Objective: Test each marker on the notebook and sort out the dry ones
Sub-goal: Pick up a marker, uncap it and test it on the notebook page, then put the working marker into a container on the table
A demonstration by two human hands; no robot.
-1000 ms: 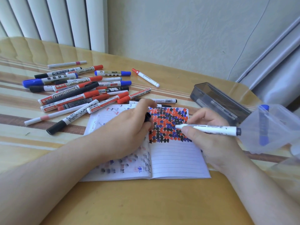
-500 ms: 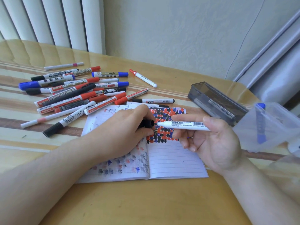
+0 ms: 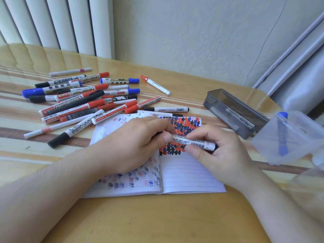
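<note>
White-barrelled, the marker under test [image 3: 193,142] is held level above the open notebook [image 3: 189,174], at the centre of view. Its right end is pinched by the curled fingers [image 3: 196,137] of the right hand [image 3: 222,153]; its left end is met by the thumb and curled fingers of the left hand [image 3: 136,146], where a dark cap is only partly seen. Whether the cap is fully seated cannot be told.

The notebook lies flat on the bench [image 3: 157,220], its right page covered at the top with red, black and blue test marks, its left page with fainter marks.

A loose pile of markers [image 3: 78,102], capped red, black and blue, is spread from 9 to 11 o'clock of the notebook. One black-capped marker [image 3: 166,109] lies just beyond the notebook at 12 o'clock, and a white pen with a red end [image 3: 155,84] lies farther off.

At 2 o'clock a dark translucent box [image 3: 233,111] is noted. At 3 o'clock a clear plastic container [image 3: 298,137] holds one blue marker [image 3: 282,134] upright.
</note>
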